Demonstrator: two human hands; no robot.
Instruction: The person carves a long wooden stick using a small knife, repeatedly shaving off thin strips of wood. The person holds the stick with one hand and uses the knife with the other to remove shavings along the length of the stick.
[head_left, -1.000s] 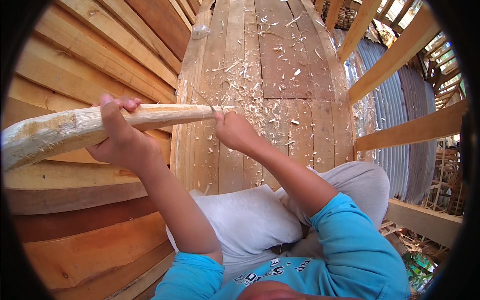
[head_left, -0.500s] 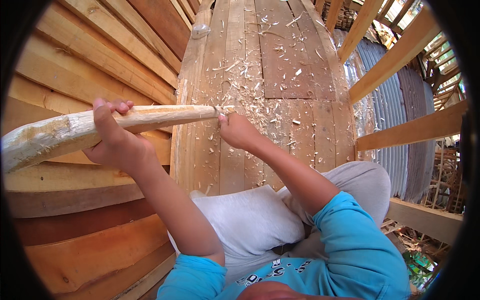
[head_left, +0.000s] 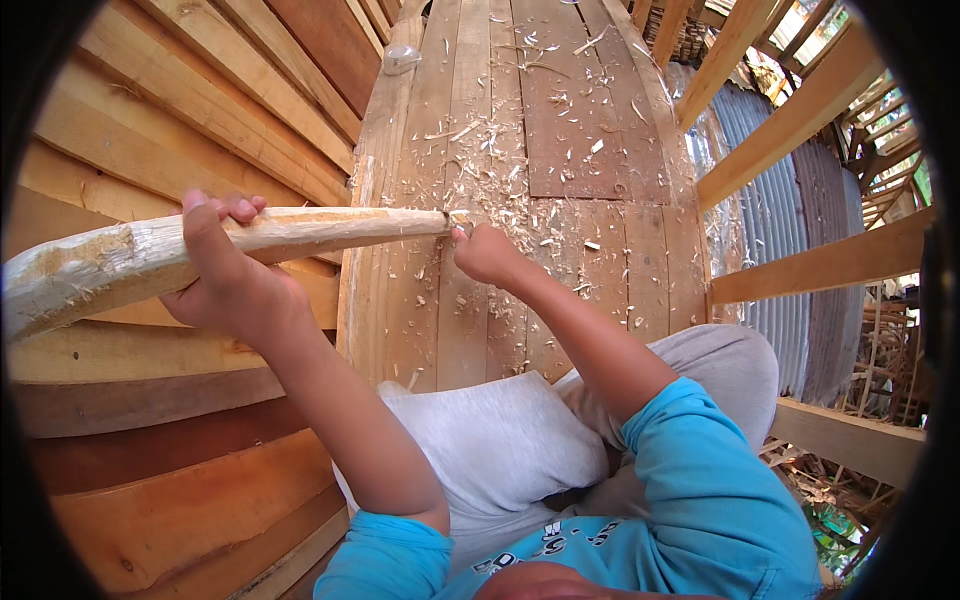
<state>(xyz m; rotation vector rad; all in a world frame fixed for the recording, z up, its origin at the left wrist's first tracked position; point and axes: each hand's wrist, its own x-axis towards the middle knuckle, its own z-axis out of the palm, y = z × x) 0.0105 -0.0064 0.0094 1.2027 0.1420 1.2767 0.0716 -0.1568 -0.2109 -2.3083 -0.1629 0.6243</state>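
Since half a second earlier, the right hand (head_left: 487,255) had slid a little further out toward the thin end of the wooden stick (head_left: 240,243), while the left hand (head_left: 222,285) had kept its place around the thicker part. The stick lay nearly level across the left half of the view, its broad end running out toward the left edge and its narrow end reaching the plank floor's middle boards. It was pale, freshly cut wood, rough and faceted along its length, with flat shaved faces and splintery patches at the thick end, tapering to a slim tip. The left hand was closed around it from below, thumb pressed up over the near face and fingertips showing over the top. The right hand was clenched into a fist at the tip; whatever it gripped was hidden inside the fingers, so I could not tell what it held. Pale wood shavings (head_left: 500,170) were strewn thickly over the plank floor (head_left: 600,120) beyond the hands. Stacked boards (head_left: 150,120) rose on the left, and the person's grey trousers (head_left: 500,440) and blue sleeve (head_left: 720,490) filled the lower part.
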